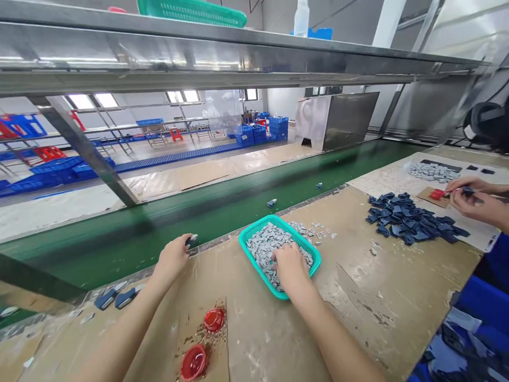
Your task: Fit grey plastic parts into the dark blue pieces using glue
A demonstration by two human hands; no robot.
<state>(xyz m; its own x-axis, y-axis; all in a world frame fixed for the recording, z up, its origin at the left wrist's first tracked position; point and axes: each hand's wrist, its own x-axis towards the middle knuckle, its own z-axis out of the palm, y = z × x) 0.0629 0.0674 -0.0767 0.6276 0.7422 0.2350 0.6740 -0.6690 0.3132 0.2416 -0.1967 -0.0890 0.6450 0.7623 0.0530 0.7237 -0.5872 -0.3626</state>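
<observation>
My left hand (172, 258) is at the near edge of the green conveyor belt, closed on a small dark blue piece (188, 241) with a whitish part at its tip. My right hand (291, 263) reaches into a turquoise plastic basket (247, 257) full of small grey plastic parts (263, 244). Its fingers are curled down among them, and what the fingertips pinch is hidden. Nearer to me, two red cups (214, 319) stand on stained cardboard. Two dark blue pieces (125, 298) with pale parts lie left of my left forearm.
The conveyor belt (226, 199) runs across beyond the bench, carrying some small pieces (271, 203). On the right, a co-worker's hands (473, 199) hold a dark piece beside a red cup and a heap of dark blue pieces (409, 217). A metal shelf (238, 55) crosses overhead.
</observation>
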